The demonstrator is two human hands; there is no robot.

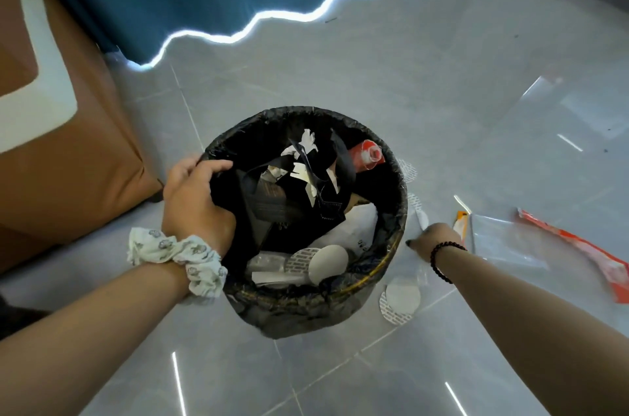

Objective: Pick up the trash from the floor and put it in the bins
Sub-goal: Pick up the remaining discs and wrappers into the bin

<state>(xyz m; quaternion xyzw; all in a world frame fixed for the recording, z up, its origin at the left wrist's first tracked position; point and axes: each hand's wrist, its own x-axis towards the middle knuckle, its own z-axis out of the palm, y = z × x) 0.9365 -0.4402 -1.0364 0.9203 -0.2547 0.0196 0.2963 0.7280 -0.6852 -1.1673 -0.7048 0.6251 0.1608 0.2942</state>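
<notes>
- Black-lined round bin (391, 177) at frame centre, on the grey tiled floor (408, 82), filled with torn black and white paper, a red cup, round white discs.
- Left hand (194, 197) on the bin's left rim, fingers (218, 166) curled over the liner edge, gripping it.
- Right hand (437, 238) low beside the bin's right rim, fingers hidden; grip cannot be told.
- Round white disc (401, 300) on the floor, lower right of the bin.
- Clear plastic bag (503, 242) and red wrapper (585, 252) at right of frame.

left grip (195, 192) curled, right grip (434, 238) lowered
</notes>
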